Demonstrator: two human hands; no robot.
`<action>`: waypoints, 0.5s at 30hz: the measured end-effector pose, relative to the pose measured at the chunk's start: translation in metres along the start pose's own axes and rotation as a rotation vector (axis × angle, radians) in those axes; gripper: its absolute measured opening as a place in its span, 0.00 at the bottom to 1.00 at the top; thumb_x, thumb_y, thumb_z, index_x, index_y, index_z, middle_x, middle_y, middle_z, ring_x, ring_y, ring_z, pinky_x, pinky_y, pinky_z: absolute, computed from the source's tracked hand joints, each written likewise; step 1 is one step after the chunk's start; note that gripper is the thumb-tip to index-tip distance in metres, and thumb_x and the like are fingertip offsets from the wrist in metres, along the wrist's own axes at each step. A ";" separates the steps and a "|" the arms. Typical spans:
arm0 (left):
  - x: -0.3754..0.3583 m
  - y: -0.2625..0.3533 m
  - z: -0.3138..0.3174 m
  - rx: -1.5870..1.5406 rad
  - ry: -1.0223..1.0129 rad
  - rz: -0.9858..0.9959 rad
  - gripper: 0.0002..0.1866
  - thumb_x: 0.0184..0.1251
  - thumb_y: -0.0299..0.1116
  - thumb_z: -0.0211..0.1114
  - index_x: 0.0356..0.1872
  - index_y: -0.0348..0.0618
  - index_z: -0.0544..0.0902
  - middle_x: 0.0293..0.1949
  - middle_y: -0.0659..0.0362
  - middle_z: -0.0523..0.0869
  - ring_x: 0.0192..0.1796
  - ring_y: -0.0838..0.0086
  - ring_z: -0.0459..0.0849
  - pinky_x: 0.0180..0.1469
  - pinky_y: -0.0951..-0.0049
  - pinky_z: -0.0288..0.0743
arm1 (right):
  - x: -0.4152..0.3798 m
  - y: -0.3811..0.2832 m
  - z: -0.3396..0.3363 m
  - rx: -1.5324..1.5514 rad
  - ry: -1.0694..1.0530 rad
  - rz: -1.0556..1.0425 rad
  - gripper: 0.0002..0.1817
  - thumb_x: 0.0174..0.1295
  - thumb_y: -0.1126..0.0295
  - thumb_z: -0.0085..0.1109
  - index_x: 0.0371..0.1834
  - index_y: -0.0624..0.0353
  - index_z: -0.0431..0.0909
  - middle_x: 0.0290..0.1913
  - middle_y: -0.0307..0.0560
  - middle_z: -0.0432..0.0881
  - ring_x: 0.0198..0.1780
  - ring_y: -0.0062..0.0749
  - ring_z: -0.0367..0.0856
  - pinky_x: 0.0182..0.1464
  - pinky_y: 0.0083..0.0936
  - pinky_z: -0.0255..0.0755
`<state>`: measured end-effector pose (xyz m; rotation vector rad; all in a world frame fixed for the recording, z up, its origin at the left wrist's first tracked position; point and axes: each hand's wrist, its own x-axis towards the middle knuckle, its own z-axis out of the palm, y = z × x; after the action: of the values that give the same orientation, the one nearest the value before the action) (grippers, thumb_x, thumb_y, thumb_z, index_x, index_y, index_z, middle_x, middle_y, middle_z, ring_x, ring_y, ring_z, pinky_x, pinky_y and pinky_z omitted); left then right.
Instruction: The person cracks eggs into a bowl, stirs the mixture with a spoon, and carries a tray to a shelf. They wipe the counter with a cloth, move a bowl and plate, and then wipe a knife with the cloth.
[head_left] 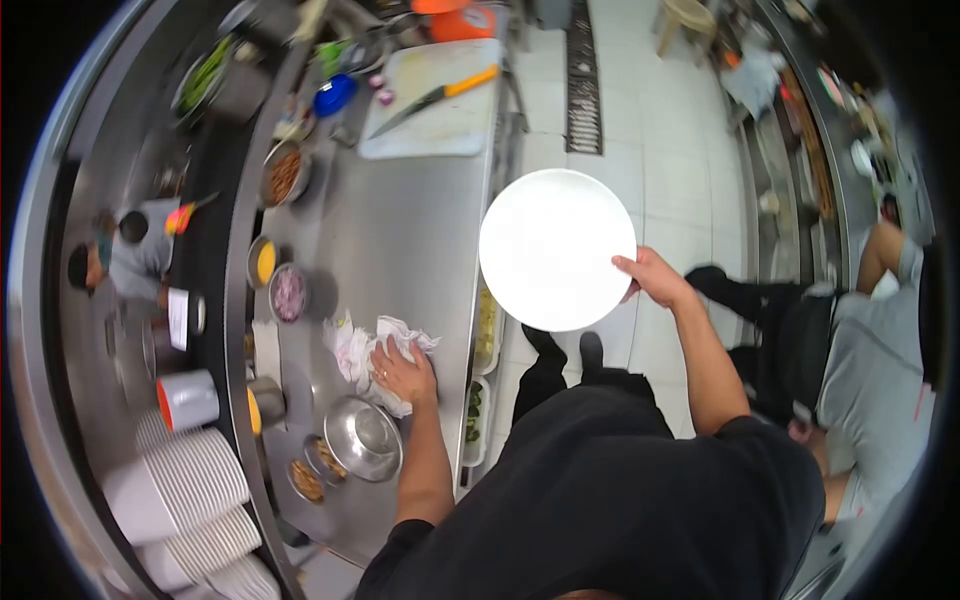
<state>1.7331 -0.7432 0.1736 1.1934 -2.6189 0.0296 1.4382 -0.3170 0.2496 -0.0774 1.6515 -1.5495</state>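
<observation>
A round white plate (557,249) is gripped at its rim by my right hand (655,277), held out over the floor beside the counter. My left hand (404,373) rests with spread fingers on a crumpled white cloth (350,356) on the steel counter (390,220). Close to that hand, toward me, sits a shiny metal bowl (363,438). A small bowl of chopped red onion (289,293) stands beyond the cloth.
A knife with an orange handle (470,81) lies on a white cutting board (420,130). Stacked white plates (180,485) fill the lower left shelf. Small bowls line the counter's back edge. Another person (880,370) is at the right; one more (140,250) is across the counter.
</observation>
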 end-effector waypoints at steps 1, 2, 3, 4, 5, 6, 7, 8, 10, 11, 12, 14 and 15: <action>0.002 -0.001 0.001 -0.014 -0.013 -0.010 0.30 0.77 0.55 0.59 0.73 0.51 0.76 0.76 0.50 0.71 0.82 0.49 0.59 0.81 0.38 0.45 | 0.003 -0.015 0.012 -0.033 -0.033 -0.002 0.22 0.79 0.56 0.55 0.61 0.65 0.81 0.49 0.49 0.90 0.45 0.33 0.89 0.40 0.33 0.88; 0.002 -0.006 -0.001 -0.021 -0.028 -0.028 0.31 0.78 0.55 0.58 0.74 0.51 0.75 0.76 0.49 0.70 0.82 0.49 0.59 0.81 0.37 0.44 | 0.007 -0.028 0.026 -0.068 -0.076 0.002 0.23 0.79 0.56 0.55 0.61 0.65 0.81 0.49 0.49 0.90 0.45 0.33 0.89 0.40 0.33 0.88; 0.006 -0.008 -0.009 -0.113 -0.091 -0.077 0.30 0.80 0.55 0.55 0.76 0.53 0.74 0.79 0.48 0.67 0.83 0.49 0.57 0.82 0.35 0.41 | 0.013 -0.040 0.042 -0.092 -0.102 0.007 0.23 0.79 0.56 0.55 0.61 0.65 0.81 0.48 0.49 0.90 0.44 0.33 0.90 0.38 0.31 0.88; 0.011 -0.007 -0.016 -0.194 -0.030 -0.115 0.31 0.81 0.55 0.54 0.76 0.51 0.73 0.80 0.48 0.66 0.83 0.50 0.58 0.82 0.38 0.42 | 0.025 -0.053 0.058 -0.137 -0.158 0.006 0.23 0.79 0.56 0.55 0.61 0.65 0.81 0.48 0.48 0.90 0.43 0.32 0.90 0.38 0.31 0.88; 0.014 -0.003 -0.024 -0.273 0.029 -0.138 0.31 0.82 0.55 0.53 0.77 0.49 0.73 0.80 0.48 0.66 0.83 0.50 0.58 0.83 0.40 0.42 | 0.034 -0.062 0.074 -0.172 -0.202 0.010 0.23 0.79 0.56 0.55 0.61 0.65 0.81 0.48 0.48 0.90 0.43 0.32 0.90 0.38 0.31 0.88; 0.016 0.002 -0.032 -0.355 0.082 -0.148 0.31 0.83 0.55 0.52 0.77 0.48 0.72 0.80 0.48 0.66 0.83 0.51 0.59 0.83 0.42 0.42 | 0.037 -0.069 0.089 -0.202 -0.232 0.016 0.23 0.79 0.56 0.55 0.61 0.65 0.81 0.47 0.48 0.90 0.42 0.32 0.90 0.38 0.31 0.88; 0.022 0.013 -0.044 -0.643 -0.002 -0.249 0.32 0.83 0.54 0.53 0.77 0.45 0.71 0.79 0.48 0.67 0.81 0.53 0.61 0.82 0.45 0.46 | 0.044 -0.079 0.106 -0.236 -0.269 0.007 0.22 0.79 0.56 0.55 0.61 0.65 0.81 0.47 0.48 0.90 0.41 0.32 0.89 0.37 0.30 0.87; 0.028 0.030 -0.061 -0.934 -0.092 -0.345 0.32 0.84 0.53 0.53 0.77 0.42 0.70 0.78 0.48 0.69 0.80 0.54 0.64 0.81 0.49 0.50 | 0.053 -0.086 0.120 -0.260 -0.312 -0.008 0.22 0.79 0.56 0.56 0.61 0.65 0.82 0.46 0.48 0.90 0.41 0.31 0.89 0.37 0.29 0.87; 0.033 0.060 -0.100 -1.507 -0.285 -0.532 0.33 0.85 0.51 0.53 0.77 0.36 0.68 0.76 0.48 0.72 0.78 0.57 0.69 0.79 0.56 0.58 | 0.069 -0.091 0.142 -0.291 -0.396 -0.021 0.22 0.79 0.57 0.56 0.60 0.65 0.82 0.46 0.49 0.90 0.40 0.31 0.89 0.36 0.29 0.86; 0.038 0.070 -0.114 -1.793 -0.377 -0.614 0.33 0.85 0.50 0.54 0.77 0.33 0.67 0.75 0.49 0.73 0.76 0.59 0.71 0.78 0.59 0.62 | 0.072 -0.096 0.152 -0.314 -0.418 -0.010 0.22 0.78 0.57 0.56 0.61 0.65 0.81 0.47 0.49 0.90 0.41 0.31 0.89 0.38 0.29 0.86; 0.043 0.073 -0.119 -2.082 -0.469 -0.682 0.34 0.85 0.49 0.54 0.77 0.30 0.66 0.74 0.49 0.75 0.75 0.60 0.73 0.77 0.63 0.66 | 0.076 -0.107 0.159 -0.337 -0.438 -0.008 0.22 0.78 0.57 0.56 0.61 0.66 0.81 0.48 0.49 0.90 0.42 0.32 0.89 0.40 0.30 0.86; 0.053 0.069 -0.112 -1.950 -0.416 -0.582 0.31 0.86 0.47 0.55 0.75 0.29 0.68 0.70 0.48 0.79 0.70 0.63 0.79 0.71 0.64 0.73 | 0.087 -0.121 0.171 -0.382 -0.396 -0.052 0.23 0.77 0.58 0.58 0.64 0.67 0.79 0.51 0.51 0.89 0.45 0.35 0.89 0.44 0.34 0.86; 0.057 0.066 -0.112 -1.954 -0.427 -0.562 0.31 0.85 0.47 0.55 0.74 0.29 0.69 0.69 0.48 0.80 0.69 0.63 0.80 0.71 0.64 0.73 | 0.091 -0.122 0.177 -0.403 -0.339 -0.088 0.25 0.76 0.57 0.60 0.65 0.67 0.77 0.53 0.53 0.88 0.47 0.37 0.89 0.48 0.36 0.85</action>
<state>1.6741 -0.7277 0.3011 0.8593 -1.0753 -2.2672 1.4263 -0.5367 0.3276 -0.6007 1.6733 -1.1656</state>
